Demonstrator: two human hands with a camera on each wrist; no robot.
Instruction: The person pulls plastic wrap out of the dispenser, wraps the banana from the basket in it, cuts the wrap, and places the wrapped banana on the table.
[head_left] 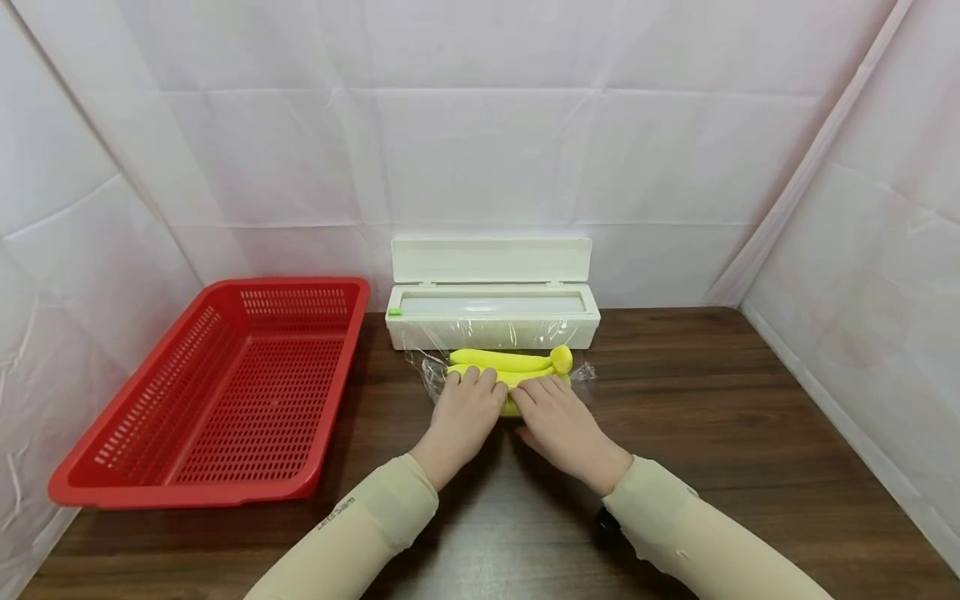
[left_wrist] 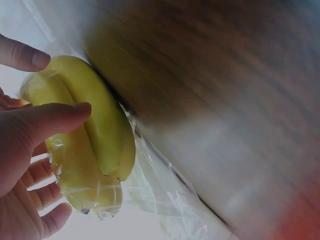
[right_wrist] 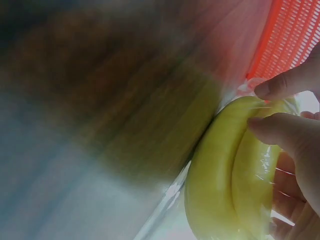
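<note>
A bunch of yellow bananas point(head_left: 501, 360) lies on the table, its stem end to the right. Clear cling film point(head_left: 491, 336) runs from the white dispenser box point(head_left: 396, 335) down to the bunch, and crumpled film sticks out at both ends. My left hand point(head_left: 465, 412) holds the left part of the bunch, thumb on the near side and fingers over the far side. Beside it, my right hand point(head_left: 558, 421) grips the right part the same way. Both wrist views show film clinging to the bananas point(left_wrist: 97, 120), with the thumbs pressing on them.
To the left stands a red slotted basket point(head_left: 262, 408). Behind the bananas, the dispenser's hinged lid point(head_left: 491, 261) is raised, near the white cloth backdrop point(head_left: 480, 158). Dark wood table point(head_left: 712, 417) extends to the right. A small black item point(head_left: 608, 523) shows under the right sleeve.
</note>
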